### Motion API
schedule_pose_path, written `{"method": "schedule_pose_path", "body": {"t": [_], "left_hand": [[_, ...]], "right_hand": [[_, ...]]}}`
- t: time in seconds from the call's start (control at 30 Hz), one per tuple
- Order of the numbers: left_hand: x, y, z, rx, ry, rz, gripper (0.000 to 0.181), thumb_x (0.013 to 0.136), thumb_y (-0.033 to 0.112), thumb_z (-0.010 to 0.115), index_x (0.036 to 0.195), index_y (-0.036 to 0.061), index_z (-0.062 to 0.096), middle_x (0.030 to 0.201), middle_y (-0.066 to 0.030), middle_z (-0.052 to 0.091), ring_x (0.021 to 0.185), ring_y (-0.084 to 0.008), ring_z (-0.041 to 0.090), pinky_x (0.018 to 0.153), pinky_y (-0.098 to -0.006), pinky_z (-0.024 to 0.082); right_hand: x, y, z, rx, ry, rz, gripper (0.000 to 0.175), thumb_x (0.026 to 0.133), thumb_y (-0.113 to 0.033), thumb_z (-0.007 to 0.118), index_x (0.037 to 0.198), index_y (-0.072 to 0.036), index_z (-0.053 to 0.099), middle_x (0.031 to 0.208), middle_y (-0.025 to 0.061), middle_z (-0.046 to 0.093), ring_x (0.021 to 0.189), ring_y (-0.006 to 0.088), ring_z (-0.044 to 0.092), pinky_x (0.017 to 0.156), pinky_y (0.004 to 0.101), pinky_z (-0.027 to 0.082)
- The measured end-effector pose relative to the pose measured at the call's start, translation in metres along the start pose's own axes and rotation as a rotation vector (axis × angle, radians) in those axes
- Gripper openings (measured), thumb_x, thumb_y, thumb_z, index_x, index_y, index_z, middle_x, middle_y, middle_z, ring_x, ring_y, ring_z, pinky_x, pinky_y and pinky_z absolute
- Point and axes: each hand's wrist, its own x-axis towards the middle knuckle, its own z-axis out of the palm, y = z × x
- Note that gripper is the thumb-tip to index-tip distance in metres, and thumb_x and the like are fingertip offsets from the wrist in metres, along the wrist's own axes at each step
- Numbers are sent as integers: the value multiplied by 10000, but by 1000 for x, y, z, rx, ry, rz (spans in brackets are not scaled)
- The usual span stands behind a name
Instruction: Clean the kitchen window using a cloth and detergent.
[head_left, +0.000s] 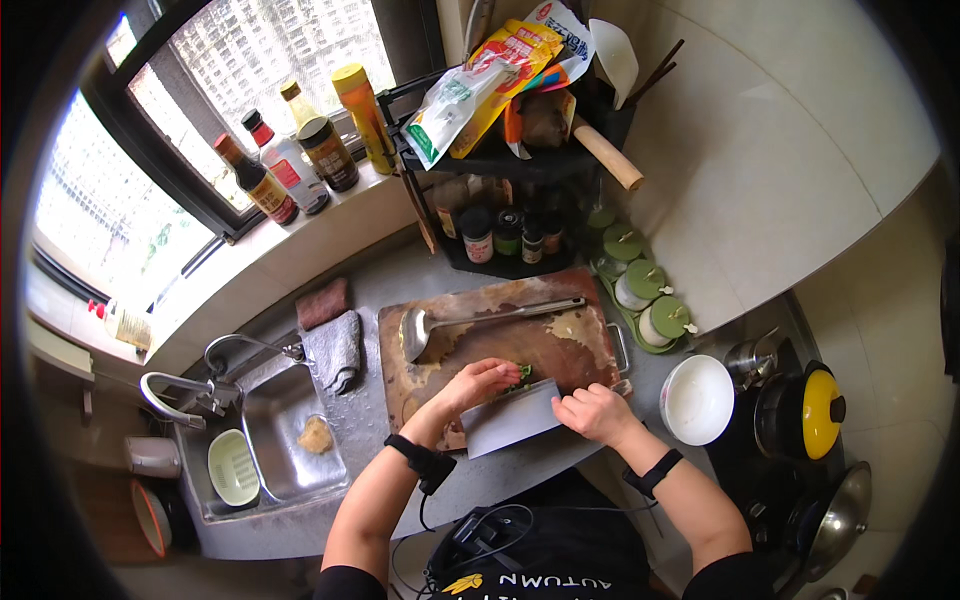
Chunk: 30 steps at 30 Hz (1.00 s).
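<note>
My right hand (596, 411) grips the handle of a cleaver. Its broad steel blade (510, 421) lies tilted across the front of a worn wooden chopping board (487, 330), partly past the near edge. My left hand (481, 381) is just behind the blade's far edge, with fingers stretched out and slightly cupped beside some cut green vegetable (525, 372). Fingers and blade hide part of the greens, so contact is hard to judge. A metal spatula (420, 335) rests along the back of the board, its handle pointing right.
To the left is a steel sink (289, 450) with a pale green basket (233, 466). Folded cloths (332, 351) lie by the faucet (176, 390). A white bowl (697, 401) and a yellow-lidded pot (819, 414) stand right. Behind are green-lidded jars (645, 281) and a black rack (510, 161).
</note>
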Motion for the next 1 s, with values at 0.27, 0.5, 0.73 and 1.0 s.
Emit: {"method": "schedule_pose_path", "body": {"t": [0.27,0.5,0.73,1.0], "left_hand": [[4,9,6,241,80,29,385,894,283,424,1132,-13,481,1099,-94,533,1022,-159,491,888,-272,373],[-1,-45,-25,298,628,564,384,916,254,358,1159,-22,468,1169,-127,499,1102,-188,448,943,-287,323],[24,-60,33,384,819,669,409,926,248,301,1223,-18,394,1258,-128,417,1184,-211,365,991,-288,247],[34,-58,46,403,914,719,415,926,240,285,1243,-16,365,1291,-127,378,1205,-219,335,997,-295,230]], "right_hand": [[3,2,-10,35,12,13,96,661,-137,529,753,-119,547,592,-51,445,540,85,459,483,217,342],[-45,-18,-12,688,155,892,113,728,-167,639,774,-65,626,585,24,572,410,140,503,388,254,385],[-59,-47,9,1562,100,1735,218,799,-197,593,686,-42,489,505,-5,443,370,70,401,340,214,314],[-38,-83,35,1663,139,1791,237,799,-214,595,685,-38,483,510,0,452,377,78,415,348,231,345]]}}
